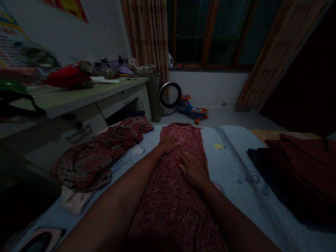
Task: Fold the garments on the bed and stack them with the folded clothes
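Hands lie flat, fingers released: left hand [168, 142] and right hand [193, 170] on a red garment [178, 199]. It looks soft, light, limp; best pinched at its edges on the bed [236, 157].

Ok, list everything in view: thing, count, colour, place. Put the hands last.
red garment: one, speckled red, laid out flat along the middle of the sheet.
sheet: one, pale blue with prints, under the clothes.
floral clothes: a heap, dark red patterned, left on the sheet.
dark clothes: a pile, maroon and black, right on the sheet.
desk: one, pale, left wall, cluttered on top.
red bag: one, red, on the desk.
fan: one, ring-shaped, on the floor by the curtain.
toy car: one, blue and orange, floor under the window.
curtain: one, patterned beige, left of the window.
left hand: flat on the red garment, far end.
right hand: flat on the red garment, nearer.
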### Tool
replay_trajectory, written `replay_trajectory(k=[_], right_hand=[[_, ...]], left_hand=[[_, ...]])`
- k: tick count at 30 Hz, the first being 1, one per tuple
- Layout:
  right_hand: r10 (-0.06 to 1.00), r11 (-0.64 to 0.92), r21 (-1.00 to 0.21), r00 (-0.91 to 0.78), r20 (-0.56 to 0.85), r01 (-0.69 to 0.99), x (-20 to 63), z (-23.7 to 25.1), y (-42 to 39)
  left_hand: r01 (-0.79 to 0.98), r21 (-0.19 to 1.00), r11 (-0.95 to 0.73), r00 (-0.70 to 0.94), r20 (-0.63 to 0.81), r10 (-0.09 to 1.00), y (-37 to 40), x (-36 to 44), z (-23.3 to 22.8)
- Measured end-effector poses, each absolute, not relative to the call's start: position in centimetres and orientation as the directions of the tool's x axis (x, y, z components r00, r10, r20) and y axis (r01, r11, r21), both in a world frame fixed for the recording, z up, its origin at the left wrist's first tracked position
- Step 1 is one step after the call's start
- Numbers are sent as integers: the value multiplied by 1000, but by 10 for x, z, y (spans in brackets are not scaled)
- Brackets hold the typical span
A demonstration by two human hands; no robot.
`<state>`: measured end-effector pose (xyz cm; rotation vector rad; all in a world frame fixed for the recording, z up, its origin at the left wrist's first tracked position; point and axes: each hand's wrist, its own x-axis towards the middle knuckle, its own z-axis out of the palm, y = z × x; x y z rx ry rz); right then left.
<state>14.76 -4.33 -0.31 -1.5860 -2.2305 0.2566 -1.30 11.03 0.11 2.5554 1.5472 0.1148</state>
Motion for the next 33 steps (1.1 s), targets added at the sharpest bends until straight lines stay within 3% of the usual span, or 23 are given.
replay_trajectory(k=[9, 13, 16, 21, 25, 29, 33], right_hand=[[950, 310, -316, -284, 128, 897, 146, 5, -47], [947, 319, -299, -290, 138, 899, 146, 3, -46], [944, 326, -288, -295, 147, 901, 147, 0, -45], [936, 344, -262, -306, 176, 902, 148, -6, -44], [925, 360, -258, -307, 225, 896, 148, -10, -44], [904, 396, -317, -306, 299, 861, 151, -8, -40], [879, 412, -400, -241, 413, 819, 158, -1, -44]], left_hand=[[861, 138, -490, 488, 49, 872, 155, -14, -11], [881, 126, -456, 430, 188, 883, 126, -13, 1], [848, 113, -518, 481, 247, 841, 73, -18, 9], [837, 139, -530, 511, 150, 846, -11, -32, 3], [855, 138, -500, 491, 98, 866, -25, -35, -3], [869, 131, -477, 471, 77, 879, -24, -32, 8], [884, 129, -450, 433, 143, 890, -55, -28, 26]])
